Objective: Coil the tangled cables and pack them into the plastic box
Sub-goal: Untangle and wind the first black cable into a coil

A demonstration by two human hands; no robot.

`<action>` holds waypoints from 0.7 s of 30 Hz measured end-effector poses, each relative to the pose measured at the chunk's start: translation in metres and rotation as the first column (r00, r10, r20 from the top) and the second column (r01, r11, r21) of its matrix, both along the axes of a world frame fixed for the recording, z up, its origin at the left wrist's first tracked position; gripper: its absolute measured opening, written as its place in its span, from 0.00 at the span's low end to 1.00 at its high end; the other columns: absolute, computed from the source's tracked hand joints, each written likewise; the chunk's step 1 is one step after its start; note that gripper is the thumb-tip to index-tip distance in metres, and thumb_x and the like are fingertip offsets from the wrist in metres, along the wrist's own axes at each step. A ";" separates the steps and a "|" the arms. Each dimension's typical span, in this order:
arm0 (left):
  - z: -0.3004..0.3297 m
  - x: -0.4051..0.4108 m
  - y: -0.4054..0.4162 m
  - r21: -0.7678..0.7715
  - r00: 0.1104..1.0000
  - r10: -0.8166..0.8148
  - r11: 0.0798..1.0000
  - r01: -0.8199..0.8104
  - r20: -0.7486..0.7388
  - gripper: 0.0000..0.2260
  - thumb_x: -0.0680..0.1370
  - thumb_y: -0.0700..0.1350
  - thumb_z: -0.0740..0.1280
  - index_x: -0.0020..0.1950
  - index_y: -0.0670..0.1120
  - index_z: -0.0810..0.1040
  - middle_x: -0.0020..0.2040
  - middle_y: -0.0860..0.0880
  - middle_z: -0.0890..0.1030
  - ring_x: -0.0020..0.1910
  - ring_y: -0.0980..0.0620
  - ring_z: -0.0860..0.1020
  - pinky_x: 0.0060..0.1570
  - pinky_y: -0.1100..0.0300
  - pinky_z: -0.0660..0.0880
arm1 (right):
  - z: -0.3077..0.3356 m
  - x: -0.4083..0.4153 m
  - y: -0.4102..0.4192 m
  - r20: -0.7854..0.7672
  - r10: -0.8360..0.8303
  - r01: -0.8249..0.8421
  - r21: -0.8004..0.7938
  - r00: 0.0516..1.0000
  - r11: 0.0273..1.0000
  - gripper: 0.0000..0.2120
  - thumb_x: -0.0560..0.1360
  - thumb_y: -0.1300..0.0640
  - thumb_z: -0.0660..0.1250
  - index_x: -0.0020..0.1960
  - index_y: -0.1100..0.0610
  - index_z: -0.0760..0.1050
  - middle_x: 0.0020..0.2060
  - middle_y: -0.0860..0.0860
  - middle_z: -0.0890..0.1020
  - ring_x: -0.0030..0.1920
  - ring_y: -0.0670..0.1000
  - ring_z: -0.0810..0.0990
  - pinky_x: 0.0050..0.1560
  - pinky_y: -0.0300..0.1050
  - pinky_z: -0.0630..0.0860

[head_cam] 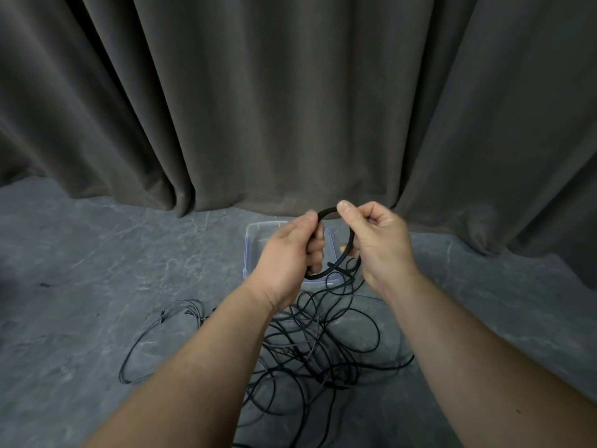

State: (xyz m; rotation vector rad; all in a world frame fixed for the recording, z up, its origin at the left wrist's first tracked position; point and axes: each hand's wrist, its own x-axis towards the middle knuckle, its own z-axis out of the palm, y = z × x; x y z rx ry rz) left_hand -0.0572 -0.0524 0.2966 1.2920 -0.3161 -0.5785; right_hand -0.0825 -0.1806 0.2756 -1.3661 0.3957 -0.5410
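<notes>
Dark grey curtain [290,98] hangs in folds behind, hem on grey marbled floor [80,270]. Tangled black cables [310,347] sprawl on floor near person; one separate loop [155,341] to left. Clear plastic box [255,247] beyond tangle, partly hidden by hands. Left hand [287,257] and right hand [378,244], close together, each grip black coil [332,244] raised above box.
</notes>
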 end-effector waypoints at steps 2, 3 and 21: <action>-0.002 0.000 0.000 0.013 0.998 -0.024 1.000 0.023 0.051 0.15 0.84 0.47 0.54 0.38 0.46 0.66 0.27 0.54 0.62 0.25 0.57 0.58 0.27 0.65 0.58 | 0.000 0.001 -0.001 0.000 -0.013 0.013 0.027 1.000 1.000 0.16 0.72 0.52 0.74 0.32 0.53 0.69 0.28 0.54 0.69 0.28 0.51 0.68 0.30 0.44 0.71; -0.003 0.001 0.001 0.017 0.997 -0.033 0.999 0.032 0.075 0.15 0.84 0.47 0.55 0.38 0.46 0.66 0.28 0.54 0.61 0.26 0.57 0.58 0.27 0.65 0.59 | 0.000 0.001 -0.001 0.000 -0.017 0.017 0.034 1.000 0.999 0.16 0.72 0.52 0.74 0.33 0.53 0.69 0.28 0.54 0.69 0.29 0.52 0.68 0.30 0.45 0.72; 0.009 0.000 0.002 -0.045 0.993 -0.072 0.997 0.068 -0.090 0.16 0.84 0.47 0.53 0.39 0.45 0.70 0.24 0.55 0.60 0.24 0.57 0.56 0.26 0.65 0.59 | 0.005 -0.008 -0.002 -0.101 0.100 -0.120 -0.223 0.990 0.967 0.24 0.78 0.44 0.62 0.28 0.55 0.67 0.19 0.46 0.68 0.23 0.46 0.67 0.34 0.46 0.69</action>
